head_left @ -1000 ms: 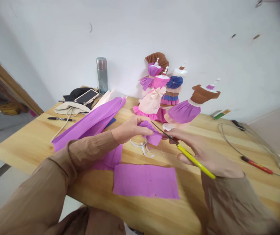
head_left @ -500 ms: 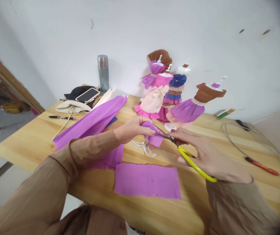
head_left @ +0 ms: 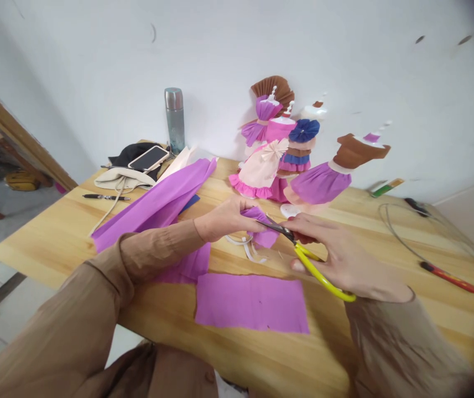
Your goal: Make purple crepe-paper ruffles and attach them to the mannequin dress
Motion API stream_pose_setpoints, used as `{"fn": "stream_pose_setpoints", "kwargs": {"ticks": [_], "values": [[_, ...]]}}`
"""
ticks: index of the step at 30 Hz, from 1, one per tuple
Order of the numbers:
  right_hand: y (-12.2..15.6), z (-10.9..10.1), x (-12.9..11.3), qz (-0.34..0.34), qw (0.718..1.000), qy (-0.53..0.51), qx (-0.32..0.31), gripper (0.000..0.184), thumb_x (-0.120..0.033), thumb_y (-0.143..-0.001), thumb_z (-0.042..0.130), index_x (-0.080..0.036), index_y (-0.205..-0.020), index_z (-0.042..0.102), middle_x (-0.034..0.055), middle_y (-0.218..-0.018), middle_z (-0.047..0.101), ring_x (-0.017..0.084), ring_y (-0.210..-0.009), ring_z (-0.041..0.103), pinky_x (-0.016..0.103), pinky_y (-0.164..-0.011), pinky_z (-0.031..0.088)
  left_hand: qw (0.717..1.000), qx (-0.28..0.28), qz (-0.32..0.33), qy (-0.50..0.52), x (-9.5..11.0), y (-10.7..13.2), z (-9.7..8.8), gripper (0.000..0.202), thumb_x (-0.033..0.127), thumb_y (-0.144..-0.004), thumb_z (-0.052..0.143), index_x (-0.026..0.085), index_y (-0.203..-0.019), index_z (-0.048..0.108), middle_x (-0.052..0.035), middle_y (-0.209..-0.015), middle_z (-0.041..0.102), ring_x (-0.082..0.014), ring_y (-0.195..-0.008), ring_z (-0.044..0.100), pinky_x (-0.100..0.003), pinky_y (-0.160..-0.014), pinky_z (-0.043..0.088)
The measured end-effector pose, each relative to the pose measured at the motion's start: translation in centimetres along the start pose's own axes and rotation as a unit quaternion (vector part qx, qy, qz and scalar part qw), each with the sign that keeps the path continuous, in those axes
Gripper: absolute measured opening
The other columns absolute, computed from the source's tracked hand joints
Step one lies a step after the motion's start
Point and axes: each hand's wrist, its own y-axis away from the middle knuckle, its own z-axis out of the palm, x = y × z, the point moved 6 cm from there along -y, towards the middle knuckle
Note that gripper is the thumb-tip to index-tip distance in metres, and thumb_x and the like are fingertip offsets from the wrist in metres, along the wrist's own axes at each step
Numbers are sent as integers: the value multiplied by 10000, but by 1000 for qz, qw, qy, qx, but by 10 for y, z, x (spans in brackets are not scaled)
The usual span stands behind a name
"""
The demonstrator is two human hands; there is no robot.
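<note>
Pinching a purple scrap point(head_left: 267, 239) in the near-closed left hand point(head_left: 226, 219), gripping scissors point(head_left: 312, 270) in the curled right hand point(head_left: 342, 254).
Holding the scrap beyond the flat purple sheet point(head_left: 251, 303), pointing blades point(head_left: 285, 230) leftward across the scrap.

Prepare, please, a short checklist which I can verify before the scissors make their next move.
1. Scissors in the right hand: ok, held.
2. Small purple piece in the left hand: ok, pinched.
3. Blades at the small purple piece: ok.
4. Left fingers well away from the blades: not ok, very near the tips.
5. Purple rectangle apart from the blades: ok, flat on the table.
6. Cutting line correct: cannot tell.
</note>
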Motion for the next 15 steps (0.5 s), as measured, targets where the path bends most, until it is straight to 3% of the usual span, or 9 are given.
{"fn": "stream_pose_setpoints", "kwargs": {"ticks": [7,11,15], "values": [[-4,2,-7,0,1000,-9,24,476,-580,-822,645,-181,-1065,737,61,-747,644,168,-601,548,289,-541,472,1000,4,5,11,-1,0,-2,64,120,-679,705,113,-626,671,2,-571,620,-79,-560,543,-209,-567,413],[-3,4,-6,6,999,-35,35,456,-548,-817,676,-162,-1053,739,0,-619,516,125,-521,425,243,-456,379,998,-36,22,51,-2,-2,1,65,174,-662,724,113,-660,701,-14,-598,664,-89,-557,570,-218,-572,446],[-3,4,-6,4,998,-40,49,413,-507,-819,697,-141,-1004,748,-14,-587,484,108,-496,394,239,-447,341,996,-44,36,72,-3,-3,0,97,201,-654,747,113,-675,713,-21,-608,687,-95,-551,592,-227,-587,469]]}}
